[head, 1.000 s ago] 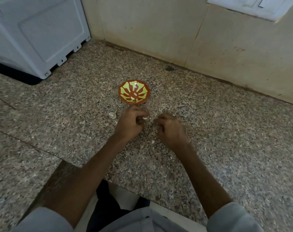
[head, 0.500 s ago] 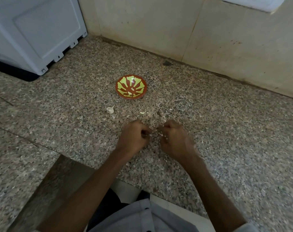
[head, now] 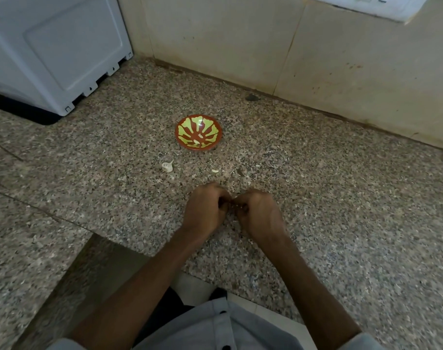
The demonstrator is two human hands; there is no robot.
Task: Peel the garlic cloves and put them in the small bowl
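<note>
A speckled brown-and-grey granite tabletop point(head: 341, 198) fills most of the view, with a thin seam point(head: 38, 210) crossing its left part. Stained beige wall tiles point(head: 215, 41) rise behind it from a dark, grimy joint. A white plastic appliance casing point(head: 51, 46) stands at the far left, and a white panel point(head: 367, 3) shows at the upper right. The light is dim and even.

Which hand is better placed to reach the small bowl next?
Left, probably: the left hand sits almost directly before the small bowl, the right hand farther aside. Both pinch something tiny, likely a garlic clove.
</note>
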